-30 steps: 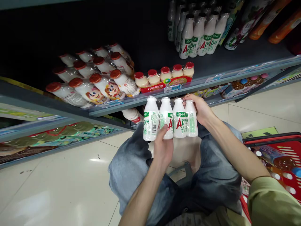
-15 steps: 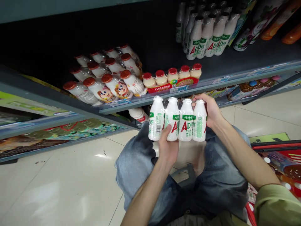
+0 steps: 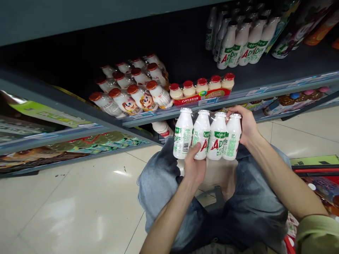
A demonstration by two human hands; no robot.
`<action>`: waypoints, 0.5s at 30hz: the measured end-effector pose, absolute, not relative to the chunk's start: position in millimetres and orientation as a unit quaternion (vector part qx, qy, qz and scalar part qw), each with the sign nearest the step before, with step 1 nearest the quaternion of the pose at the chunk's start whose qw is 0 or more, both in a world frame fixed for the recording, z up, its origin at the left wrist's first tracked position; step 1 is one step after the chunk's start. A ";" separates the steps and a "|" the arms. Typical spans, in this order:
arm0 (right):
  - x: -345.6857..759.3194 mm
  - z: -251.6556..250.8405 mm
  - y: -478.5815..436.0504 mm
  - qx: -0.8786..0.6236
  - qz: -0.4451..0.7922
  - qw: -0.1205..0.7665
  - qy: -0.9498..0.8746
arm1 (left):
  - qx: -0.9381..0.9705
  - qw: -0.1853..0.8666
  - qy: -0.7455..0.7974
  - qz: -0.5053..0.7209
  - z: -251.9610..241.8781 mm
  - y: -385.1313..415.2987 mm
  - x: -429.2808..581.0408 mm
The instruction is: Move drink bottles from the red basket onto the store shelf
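Observation:
Both my hands hold a shrink-wrapped pack of white AD milk bottles (image 3: pixel 212 135) with green labels, upright in front of the shelf edge. My left hand (image 3: pixel 194 165) grips the pack from below, thumb on the front of a bottle. My right hand (image 3: pixel 245 123) is wrapped round the right end of the pack near the caps. My knees in blue jeans (image 3: pixel 159 183) are just beneath the pack.
The grey shelf (image 3: pixel 265 88) carries red-capped milk bottles lying on their side (image 3: pixel 132 95), a red-capped yoghurt multipack (image 3: pixel 202 88) and more AD bottles (image 3: pixel 243 42) at the back. A red shopping basket (image 3: pixel 317 180) with goods stands at right. Glossy floor tiles (image 3: pixel 66 211) lie to the left.
The pack and both hands have shifted right and slightly up in view as my head turned; the grip is unchanged and the basket has slid toward the right edge.

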State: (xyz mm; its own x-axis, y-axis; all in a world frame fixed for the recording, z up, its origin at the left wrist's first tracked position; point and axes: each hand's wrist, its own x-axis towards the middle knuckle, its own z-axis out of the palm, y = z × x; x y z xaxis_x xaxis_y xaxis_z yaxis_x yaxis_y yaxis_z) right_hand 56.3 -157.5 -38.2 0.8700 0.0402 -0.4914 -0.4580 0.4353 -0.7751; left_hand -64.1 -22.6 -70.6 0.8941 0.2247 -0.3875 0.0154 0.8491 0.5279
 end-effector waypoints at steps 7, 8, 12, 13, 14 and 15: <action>56.5 -37.7 -157.4 -0.519 0.157 0.814 0.209 | 0.266 0.935 0.225 0.058 -67.3 -22.8 -64.0; 56.8 -37.8 -157.7 -0.518 0.158 0.815 0.205 | 0.268 0.935 0.224 0.059 -67.2 -22.8 -64.1; 57.7 -39.2 -158.6 -0.516 0.157 0.818 0.201 | 0.266 0.935 0.224 0.063 -68.0 -22.7 -64.3; 57.8 -39.6 -158.7 -0.516 0.155 0.819 0.200 | 0.263 0.936 0.224 0.064 -68.3 -22.6 -64.4; 57.9 -39.9 -158.8 -0.515 0.154 0.820 0.198 | 0.260 0.937 0.223 0.064 -68.4 -22.5 -64.4; 57.9 -40.2 -158.8 -0.514 0.153 0.821 0.197 | 0.258 0.938 0.222 0.064 -68.5 -22.4 -64.5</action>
State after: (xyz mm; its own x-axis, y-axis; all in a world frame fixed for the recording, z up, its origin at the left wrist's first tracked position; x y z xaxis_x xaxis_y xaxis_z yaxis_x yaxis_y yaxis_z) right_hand 57.9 -158.8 -40.2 0.8760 0.0486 -0.4799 -0.4529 0.4256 -0.7834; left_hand -64.5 -22.4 -68.5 0.8930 0.2355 -0.3836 -0.0064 0.8587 0.5124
